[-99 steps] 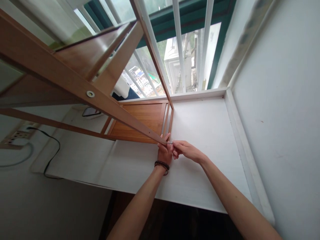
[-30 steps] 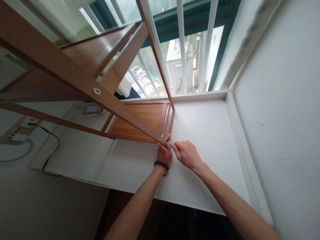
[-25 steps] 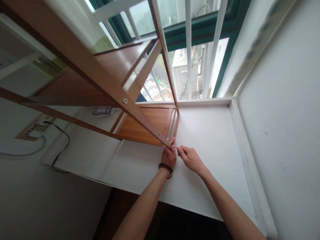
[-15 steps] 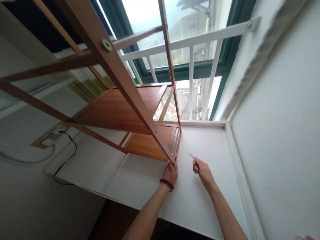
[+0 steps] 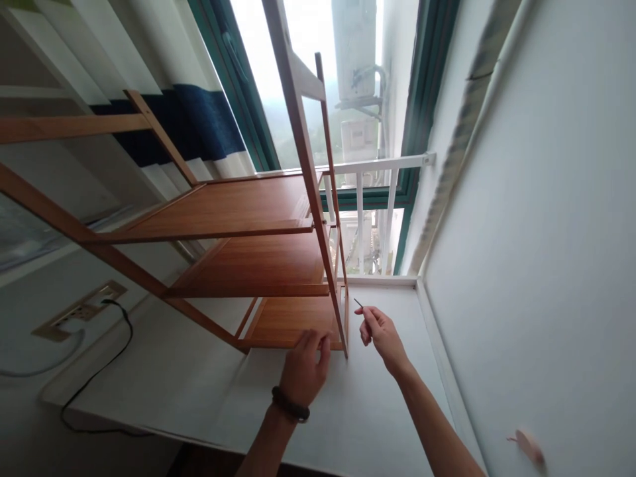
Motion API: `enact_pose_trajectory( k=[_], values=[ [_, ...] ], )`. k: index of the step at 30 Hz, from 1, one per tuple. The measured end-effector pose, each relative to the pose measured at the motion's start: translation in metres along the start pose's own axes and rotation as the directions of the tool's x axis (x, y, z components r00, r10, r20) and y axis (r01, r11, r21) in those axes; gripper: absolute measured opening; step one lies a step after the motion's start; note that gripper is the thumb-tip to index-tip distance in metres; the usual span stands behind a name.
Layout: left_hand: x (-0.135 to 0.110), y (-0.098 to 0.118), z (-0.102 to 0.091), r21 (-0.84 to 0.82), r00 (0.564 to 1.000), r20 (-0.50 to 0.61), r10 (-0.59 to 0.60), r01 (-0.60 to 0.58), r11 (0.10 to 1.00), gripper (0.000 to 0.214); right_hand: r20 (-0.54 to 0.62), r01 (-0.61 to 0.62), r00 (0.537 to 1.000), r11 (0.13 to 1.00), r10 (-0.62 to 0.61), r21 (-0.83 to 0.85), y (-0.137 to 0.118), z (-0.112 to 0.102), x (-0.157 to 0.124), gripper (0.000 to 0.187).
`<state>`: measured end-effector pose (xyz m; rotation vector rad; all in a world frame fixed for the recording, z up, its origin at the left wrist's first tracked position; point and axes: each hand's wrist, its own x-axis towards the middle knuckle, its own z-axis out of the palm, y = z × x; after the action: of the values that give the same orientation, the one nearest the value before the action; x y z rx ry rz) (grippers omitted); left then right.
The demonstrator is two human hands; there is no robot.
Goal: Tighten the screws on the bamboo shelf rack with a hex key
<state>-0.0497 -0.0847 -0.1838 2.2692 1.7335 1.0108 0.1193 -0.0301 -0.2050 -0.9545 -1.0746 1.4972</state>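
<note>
A brown wooden shelf rack (image 5: 233, 212) with three boards stands on a white window ledge (image 5: 377, 411). My left hand (image 5: 303, 368), a dark bead bracelet on its wrist, lies against the front edge of the lowest board beside the rack's front leg, fingers curled on it. My right hand (image 5: 380, 331) hovers just right of that leg and pinches a thin metal hex key (image 5: 358, 303) whose tip points up and left.
A white wall rises on the right with a small pinkish hook (image 5: 527, 445). The window with white bars (image 5: 370, 212) and a green frame lies behind the rack. A wall socket (image 5: 79, 310) with a black cable (image 5: 116, 351) sits at the left.
My right hand pulled the hex key away from the base of the rack's leg. My left hand slid from the leg's foot to the lowest board. The view tilted upward.
</note>
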Motion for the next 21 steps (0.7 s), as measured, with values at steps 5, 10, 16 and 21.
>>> enact_pose_trajectory(
  k=[5,10,16,21],
  values=[
    [0.024,0.031,-0.057,0.199,0.932,-0.305,0.196,-0.139,0.97,0.014,0.016,0.104,0.995,0.992,-0.103,-0.073,-0.033,0.006,-0.004,0.032],
    [0.028,0.019,-0.061,0.092,0.939,-0.341,0.042,-0.011,0.996,0.018,-0.009,0.132,0.991,0.984,-0.134,-0.117,-0.038,0.01,-0.004,0.034],
    [0.026,0.001,-0.054,-0.008,0.969,-0.24,-0.055,0.055,0.998,0.013,-0.102,0.227,0.954,0.903,-0.282,-0.365,-0.05,0.029,-0.024,0.03],
    [0.022,0.007,-0.061,-0.102,0.985,-0.156,-0.077,0.061,0.993,0.006,0.012,0.298,0.949,0.883,-0.316,-0.363,-0.061,0.051,-0.039,0.031]
  ],
)
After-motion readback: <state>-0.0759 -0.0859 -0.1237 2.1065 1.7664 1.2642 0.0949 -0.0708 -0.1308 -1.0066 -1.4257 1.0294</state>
